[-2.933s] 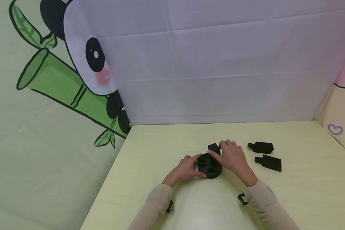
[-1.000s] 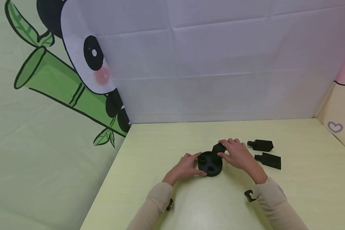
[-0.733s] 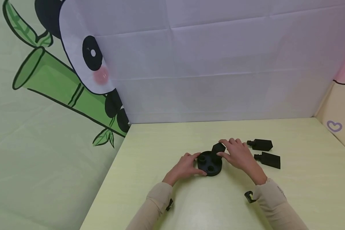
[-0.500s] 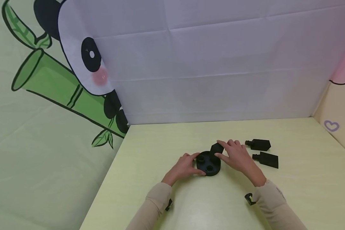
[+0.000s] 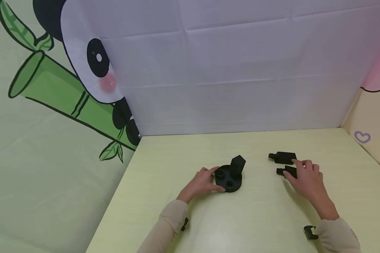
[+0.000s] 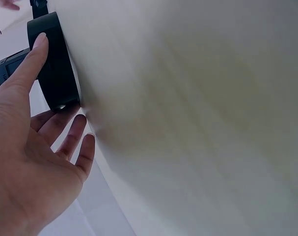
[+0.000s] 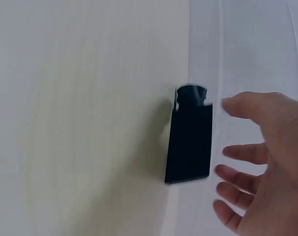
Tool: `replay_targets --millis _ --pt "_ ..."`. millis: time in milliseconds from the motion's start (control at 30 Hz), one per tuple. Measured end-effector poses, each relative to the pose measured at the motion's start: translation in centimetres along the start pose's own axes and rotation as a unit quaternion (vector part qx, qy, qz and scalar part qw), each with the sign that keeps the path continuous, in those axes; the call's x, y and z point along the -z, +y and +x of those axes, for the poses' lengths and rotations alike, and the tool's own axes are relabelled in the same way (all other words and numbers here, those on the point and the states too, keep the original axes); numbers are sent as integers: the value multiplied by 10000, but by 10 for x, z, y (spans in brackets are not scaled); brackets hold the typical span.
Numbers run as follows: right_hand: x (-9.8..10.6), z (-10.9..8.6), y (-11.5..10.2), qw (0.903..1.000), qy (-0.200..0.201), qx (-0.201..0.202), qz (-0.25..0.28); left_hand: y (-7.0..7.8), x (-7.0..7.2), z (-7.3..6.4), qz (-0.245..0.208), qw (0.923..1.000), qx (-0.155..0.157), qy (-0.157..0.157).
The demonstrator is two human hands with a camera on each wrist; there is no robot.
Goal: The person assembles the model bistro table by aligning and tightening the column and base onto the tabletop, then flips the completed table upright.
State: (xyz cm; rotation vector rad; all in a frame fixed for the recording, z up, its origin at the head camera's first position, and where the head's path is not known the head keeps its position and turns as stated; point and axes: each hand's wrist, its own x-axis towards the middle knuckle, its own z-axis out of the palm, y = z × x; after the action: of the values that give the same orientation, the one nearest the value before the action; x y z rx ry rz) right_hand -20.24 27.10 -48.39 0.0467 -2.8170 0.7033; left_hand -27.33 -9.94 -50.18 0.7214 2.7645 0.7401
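My left hand [image 5: 200,183] grips the left edge of a round black base [image 5: 237,184], thumb in front and fingers behind. In the left wrist view the thumb lies along the side wall of the base [image 6: 59,73]. The base has a raised ring socket and a hole on top; a black angular block [image 5: 238,165] stands at its back right, slightly tilted. To the right, my right hand [image 5: 310,181] reaches over a black block with a round peg end [image 5: 290,171]. The right wrist view shows this block [image 7: 189,142] lying beside the spread fingers and thumb, with a gap between.
Another black pegged block [image 5: 283,157] lies just behind, its peg pointing left. The pale table [image 5: 190,154] ends at a white cloth wall [image 5: 240,109] at the back. A green panda-print cloth [image 5: 50,168] hangs on the left.
My right hand has let go of the angular block, which stays standing on the base, and has moved right to the nearer pegged block. The left hand keeps its grip on the base.
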Motion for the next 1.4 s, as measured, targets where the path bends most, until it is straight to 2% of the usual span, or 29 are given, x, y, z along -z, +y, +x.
replay_targets --millis 167,300,500,633,767,867,933,1033,1133,1400 --pt "12 -8 27 9967 -617 -466 -246 -1 1 -1 -59 10000 -18 -16" --pt "15 -10 34 9943 -817 -621 -302 -1 1 -1 -40 10000 -40 -7" --pt "17 -12 35 9967 -628 -439 -249 -2 1 -2 -111 9999 -20 -14" --pt "12 -14 28 9998 -130 -128 -98 -3 2 -2 -87 10000 -5 -13" --pt "5 -13 11 9963 715 426 223 -3 2 -2 -88 10000 -23 7" --pt "2 -11 -10 9866 1184 999 512 -2 2 -2 -65 10000 -14 -7" --pt "1 -9 -26 9781 1343 1431 695 -2 1 -1 -62 10000 7 -28" --pt "-2 -7 -51 9665 1343 2018 837 -2 1 -1 -85 9999 42 -50" --pt "-6 -6 -72 9584 1203 2409 945 -1 1 -1 -117 9999 77 -58" --pt "-21 -2 -107 9568 806 2568 1098 -1 3 -1 -98 9999 68 -77"
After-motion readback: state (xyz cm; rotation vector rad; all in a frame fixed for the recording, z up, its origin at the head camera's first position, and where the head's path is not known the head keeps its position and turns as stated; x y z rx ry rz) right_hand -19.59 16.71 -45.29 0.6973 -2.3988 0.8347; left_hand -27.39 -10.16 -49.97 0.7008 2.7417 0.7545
